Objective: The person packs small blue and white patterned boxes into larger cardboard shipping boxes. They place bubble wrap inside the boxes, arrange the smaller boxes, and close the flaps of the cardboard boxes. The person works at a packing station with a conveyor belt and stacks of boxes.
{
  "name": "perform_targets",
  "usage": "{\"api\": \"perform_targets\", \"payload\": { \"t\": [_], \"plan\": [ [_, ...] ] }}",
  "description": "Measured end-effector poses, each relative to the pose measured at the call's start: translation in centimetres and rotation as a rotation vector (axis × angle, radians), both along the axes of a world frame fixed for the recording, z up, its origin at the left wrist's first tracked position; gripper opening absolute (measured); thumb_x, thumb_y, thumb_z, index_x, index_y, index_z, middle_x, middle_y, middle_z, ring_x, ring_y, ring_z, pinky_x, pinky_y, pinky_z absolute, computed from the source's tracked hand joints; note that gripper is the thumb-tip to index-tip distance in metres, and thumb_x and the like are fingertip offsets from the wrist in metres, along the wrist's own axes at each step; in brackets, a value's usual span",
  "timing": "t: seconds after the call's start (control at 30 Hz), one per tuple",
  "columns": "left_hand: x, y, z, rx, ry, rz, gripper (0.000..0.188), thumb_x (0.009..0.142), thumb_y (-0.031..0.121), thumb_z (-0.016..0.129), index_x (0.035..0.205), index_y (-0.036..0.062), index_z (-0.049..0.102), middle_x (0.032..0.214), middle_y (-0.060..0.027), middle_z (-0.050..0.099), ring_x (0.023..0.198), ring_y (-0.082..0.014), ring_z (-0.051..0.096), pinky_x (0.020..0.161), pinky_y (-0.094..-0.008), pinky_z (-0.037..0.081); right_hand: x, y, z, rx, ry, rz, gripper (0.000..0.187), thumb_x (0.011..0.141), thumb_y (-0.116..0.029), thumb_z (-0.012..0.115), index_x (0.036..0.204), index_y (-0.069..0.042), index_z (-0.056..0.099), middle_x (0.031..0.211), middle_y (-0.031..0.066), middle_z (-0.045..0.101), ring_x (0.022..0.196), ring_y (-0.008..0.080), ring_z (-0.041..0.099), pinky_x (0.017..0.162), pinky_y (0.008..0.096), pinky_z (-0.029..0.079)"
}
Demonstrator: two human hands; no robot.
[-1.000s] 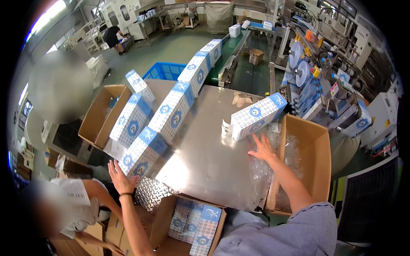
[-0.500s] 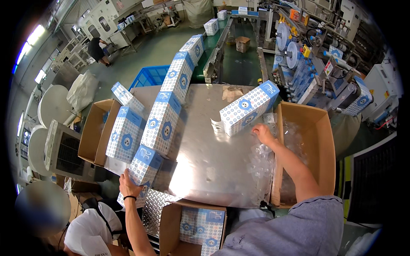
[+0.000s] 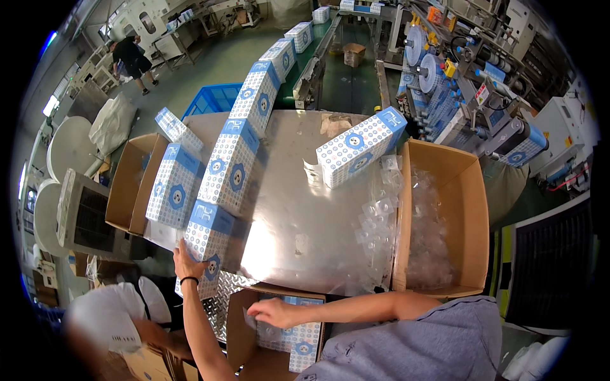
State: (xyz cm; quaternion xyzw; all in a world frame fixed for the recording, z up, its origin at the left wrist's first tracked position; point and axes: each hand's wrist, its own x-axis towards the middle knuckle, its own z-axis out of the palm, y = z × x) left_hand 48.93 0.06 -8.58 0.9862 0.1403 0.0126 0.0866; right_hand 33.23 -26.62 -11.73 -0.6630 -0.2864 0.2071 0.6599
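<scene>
My left hand (image 3: pixel 190 263), with a dark band at the wrist, grips the near end of a white-and-blue patterned pack (image 3: pixel 208 238), the closest in a line of such packs. My right hand (image 3: pixel 276 312) is closed over an open cardboard carton (image 3: pixel 241 340), pinching a small clear plastic piece (image 3: pixel 250 319). Inside that carton lie more patterned packs (image 3: pixel 305 349). Many similar clear pieces (image 3: pixel 378 216) are heaped along the right side of the metal table (image 3: pixel 292 247). One pack (image 3: pixel 361 147) lies at an angle near the table's far right, a torn-looking flap at its end.
A big carton (image 3: pixel 470 216) holding clear pieces stands right of the table; another carton (image 3: pixel 130 184) stands left. A blue crate (image 3: pixel 213 100) sits behind. A co-worker (image 3: pixel 149 311) is close at lower left; another person (image 3: pixel 132 62) stands far back. Machinery fills the right.
My right hand has moved from the clear pieces at the table's right to above the near carton, now with a clear piece. My left hand stays on the near pack. The far person has stood up.
</scene>
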Motion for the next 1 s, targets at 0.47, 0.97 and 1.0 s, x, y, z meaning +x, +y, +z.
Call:
{"api": "perform_targets", "payload": {
  "t": [0.47, 0.97, 1.0],
  "plan": [
    [0.5, 0.6, -0.5, -0.054, 0.035, 0.081, 0.115, 0.045, 0.017, 0.095, 0.147, 0.0127, 0.042, 0.125, -0.0188, 0.054, 0.115, -0.0387, 0.058, 0.095, -0.0466, 0.052, 5.2, -32.0, -8.0, -1.276, -0.657, -0.439, 0.032, 0.085, -0.020, 0.072, 0.115, -0.010, 0.065, 0.112, 0.0083, 0.062, 0.111, 0.0283, 0.055, 0.095, 0.0439, 0.046],
    [1.1, -1.4, -0.5, -0.063, 0.047, 0.070, 0.103, 0.048, 0.034, 0.097, 0.130, 0.0081, 0.040, 0.122, -0.0216, 0.060, 0.112, -0.0420, 0.059, 0.091, -0.0505, 0.052, 3.2, -9.9, 4.2, -0.117, 0.423, -0.120, 0.017, 0.100, -0.011, 0.056, 0.115, -0.003, 0.061, 0.085, 0.0033, 0.065, 0.064, 0.0091, 0.060, 0.058, 0.0250, 0.052],
    [1.1, -0.9, -0.9, -0.069, 0.057, 0.096, 0.104, 0.048, 0.034, 0.097, 0.131, 0.0078, 0.040, 0.122, -0.0212, 0.060, 0.114, -0.0415, 0.058, 0.091, -0.0500, 0.052, 2.6, -8.2, 3.5, -0.187, 0.325, -0.028, 0.021, 0.100, -0.011, 0.055, 0.118, 0.000, 0.059, 0.088, 0.0082, 0.067, 0.069, 0.0133, 0.066, 0.063, 0.0293, 0.055]
  ]
}}
